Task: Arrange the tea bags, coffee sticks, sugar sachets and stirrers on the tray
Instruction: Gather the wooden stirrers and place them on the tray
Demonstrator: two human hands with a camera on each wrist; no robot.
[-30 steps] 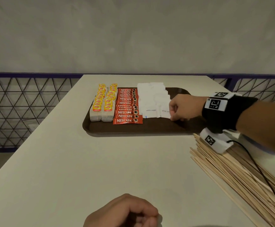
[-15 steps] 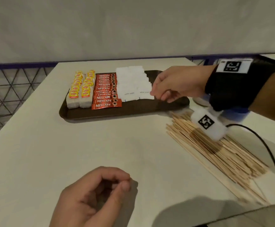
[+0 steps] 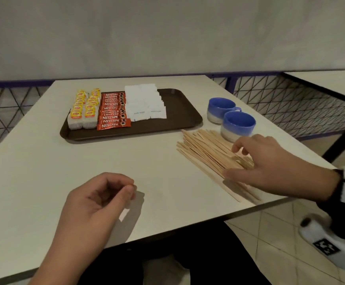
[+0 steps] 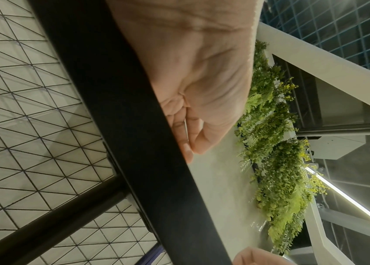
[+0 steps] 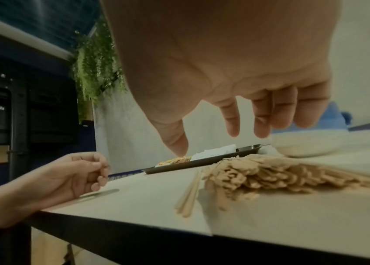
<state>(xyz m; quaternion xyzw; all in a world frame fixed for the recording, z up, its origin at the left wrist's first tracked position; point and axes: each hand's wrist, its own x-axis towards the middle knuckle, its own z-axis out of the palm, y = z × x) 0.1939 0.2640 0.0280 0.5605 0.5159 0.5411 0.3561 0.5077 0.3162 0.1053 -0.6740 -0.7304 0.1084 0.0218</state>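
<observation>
The wooden stirrers [image 3: 210, 150] lie in a loose heap on the table [image 3: 44, 161], just off the tray's [image 3: 180, 112] near right corner. My right hand [image 3: 274, 169] hangs over the heap's near end, fingers spread and relaxed, gripping nothing; the wrist view shows air under the fingertips [image 5: 233, 129]. On the tray sit tea bags [image 3: 83, 110], coffee sticks [image 3: 113, 112] and sugar sachets [image 3: 145, 103] in rows, left to right. My left hand [image 3: 97, 202] rests near the table's front edge, well apart, loosely curled and holding nothing. Two blue cups [image 3: 237, 125] stand beyond the stirrers.
</observation>
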